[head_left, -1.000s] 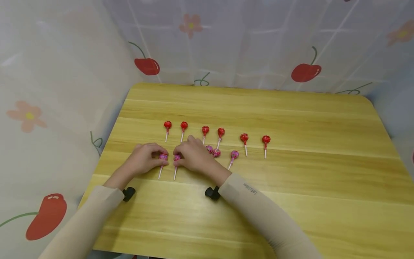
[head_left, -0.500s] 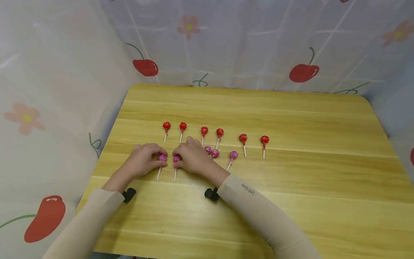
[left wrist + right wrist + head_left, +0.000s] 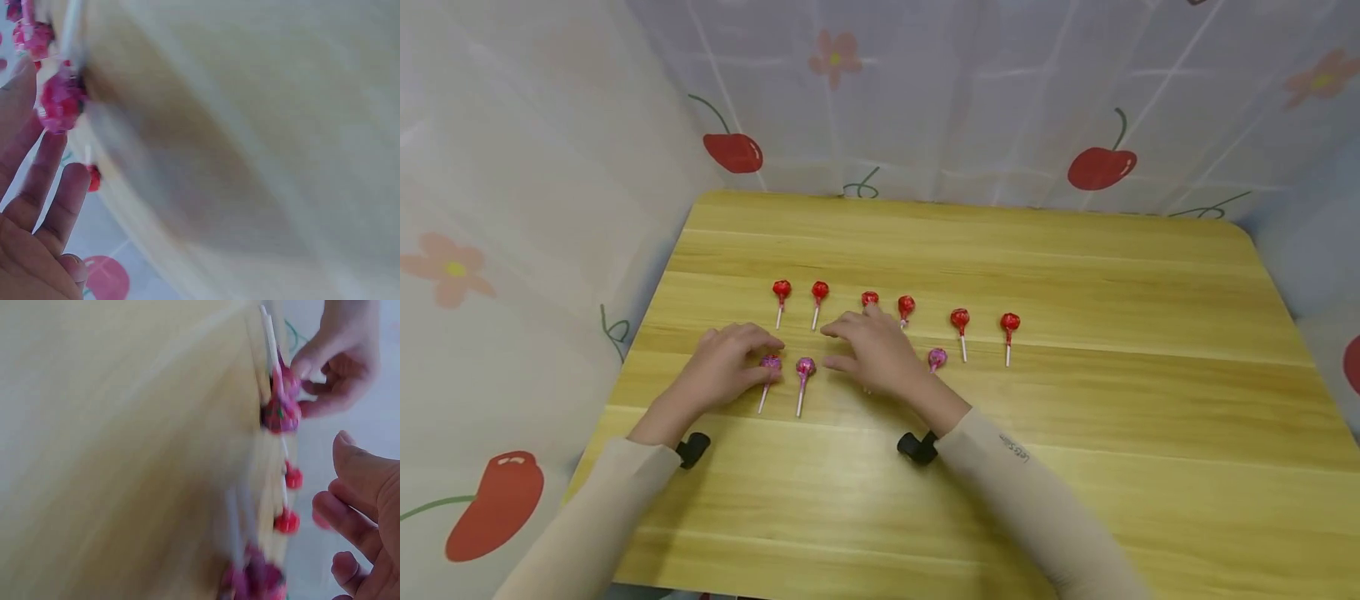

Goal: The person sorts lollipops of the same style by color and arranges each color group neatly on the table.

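My left hand (image 3: 724,363) has its thumb and forefinger around the wrapped head of a purple-pink lollipop (image 3: 770,362), whose white stick points toward me. In the left wrist view that lollipop (image 3: 61,103) sits at the fingertips, the other fingers loosely extended. Just right of it another purple-pink lollipop (image 3: 806,367) lies on the table, nothing touching it. My right hand (image 3: 880,354) is apart from it, thumb and fingers spread and holding nothing. This hand covers most of the purple-pink lollipops beneath it; blurred ones (image 3: 253,578) show in the right wrist view.
Behind the hands runs a row of red lollipops (image 3: 820,290), sticks toward me. One more purple-pink lollipop (image 3: 937,358) lies right of my right hand, partly behind the wrist. The wooden table (image 3: 1112,417) meets a cherry-print curtain (image 3: 970,108) at the back.
My right hand has let go of its purple-pink lollipop and moved right, its fingers spreading over the lollipops there. The left hand stays at its lollipop.
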### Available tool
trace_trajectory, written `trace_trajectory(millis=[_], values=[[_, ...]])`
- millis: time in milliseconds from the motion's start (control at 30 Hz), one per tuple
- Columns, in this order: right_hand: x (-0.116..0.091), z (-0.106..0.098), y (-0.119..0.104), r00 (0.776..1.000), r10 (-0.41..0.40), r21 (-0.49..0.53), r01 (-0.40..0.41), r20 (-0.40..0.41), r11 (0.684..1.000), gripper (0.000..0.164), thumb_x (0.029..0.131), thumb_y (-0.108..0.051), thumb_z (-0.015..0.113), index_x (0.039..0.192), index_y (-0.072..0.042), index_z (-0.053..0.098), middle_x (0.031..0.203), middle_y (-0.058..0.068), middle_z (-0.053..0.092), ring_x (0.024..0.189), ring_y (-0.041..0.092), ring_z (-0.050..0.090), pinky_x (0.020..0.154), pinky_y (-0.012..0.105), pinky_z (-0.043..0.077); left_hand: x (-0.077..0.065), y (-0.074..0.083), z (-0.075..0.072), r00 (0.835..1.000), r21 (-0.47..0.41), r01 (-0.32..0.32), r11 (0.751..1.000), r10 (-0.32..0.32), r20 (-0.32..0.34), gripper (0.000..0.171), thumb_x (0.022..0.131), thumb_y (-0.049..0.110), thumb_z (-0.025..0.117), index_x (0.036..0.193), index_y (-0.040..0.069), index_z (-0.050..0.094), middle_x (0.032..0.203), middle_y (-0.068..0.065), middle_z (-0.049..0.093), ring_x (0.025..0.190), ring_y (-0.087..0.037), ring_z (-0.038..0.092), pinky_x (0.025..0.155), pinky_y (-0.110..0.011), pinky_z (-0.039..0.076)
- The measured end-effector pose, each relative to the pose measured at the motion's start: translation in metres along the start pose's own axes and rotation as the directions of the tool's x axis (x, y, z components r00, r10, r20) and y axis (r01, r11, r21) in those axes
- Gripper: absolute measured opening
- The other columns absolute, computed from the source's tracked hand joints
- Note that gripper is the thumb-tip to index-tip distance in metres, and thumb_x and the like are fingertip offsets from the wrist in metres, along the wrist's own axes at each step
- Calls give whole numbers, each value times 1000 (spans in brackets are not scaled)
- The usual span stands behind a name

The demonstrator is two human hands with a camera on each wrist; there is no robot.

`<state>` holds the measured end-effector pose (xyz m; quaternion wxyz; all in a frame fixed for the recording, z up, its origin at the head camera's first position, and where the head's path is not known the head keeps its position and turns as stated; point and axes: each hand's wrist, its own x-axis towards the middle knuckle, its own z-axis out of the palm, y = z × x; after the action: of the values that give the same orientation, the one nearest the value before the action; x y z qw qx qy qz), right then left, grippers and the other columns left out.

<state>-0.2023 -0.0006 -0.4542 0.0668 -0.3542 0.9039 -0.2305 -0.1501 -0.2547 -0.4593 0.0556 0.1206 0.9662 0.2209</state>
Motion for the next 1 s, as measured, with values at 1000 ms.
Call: trace_trajectory(millis=[1000], values=[[-40,-13,49,980,181,-38,-185,-80,982,26,86,-36,77,109,-24,76,107,-8,73,81,18,43,72,34,28,91,104,33,974,-41,-97,994,103,204,23,91,15,73,113,7,70,105,-7,69,98,-21,63,90,-38,51]])
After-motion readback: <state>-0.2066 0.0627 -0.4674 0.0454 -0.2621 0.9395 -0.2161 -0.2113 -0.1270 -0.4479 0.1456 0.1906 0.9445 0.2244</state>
